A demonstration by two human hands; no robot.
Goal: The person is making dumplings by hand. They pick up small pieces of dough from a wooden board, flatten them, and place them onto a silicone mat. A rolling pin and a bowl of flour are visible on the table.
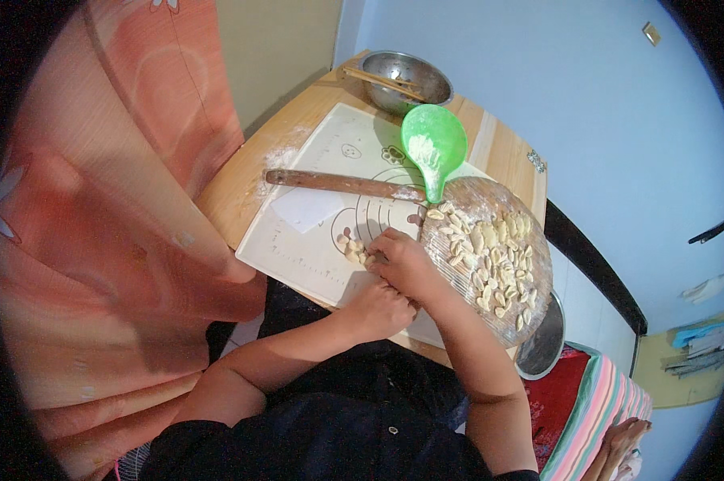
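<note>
My right hand is over the white printed mat, its fingers curled beside a few small pale dough pieces. Just below it, nearly touching, my left hand is closed with the knuckles up. Whatever the fingers of either hand hold is hidden. To the right, a round ribbed board carries many small shaped dough pieces, lightly floured. A wooden rolling pin lies across the mat beyond my hands. Its right end meets the handle of a green scoop with white flour in it.
A metal bowl with wooden chopsticks across it stands at the table's far end. A white sheet lies under the rolling pin. An orange curtain hangs left. At lower right, another person's bare limbs show beside striped bedding.
</note>
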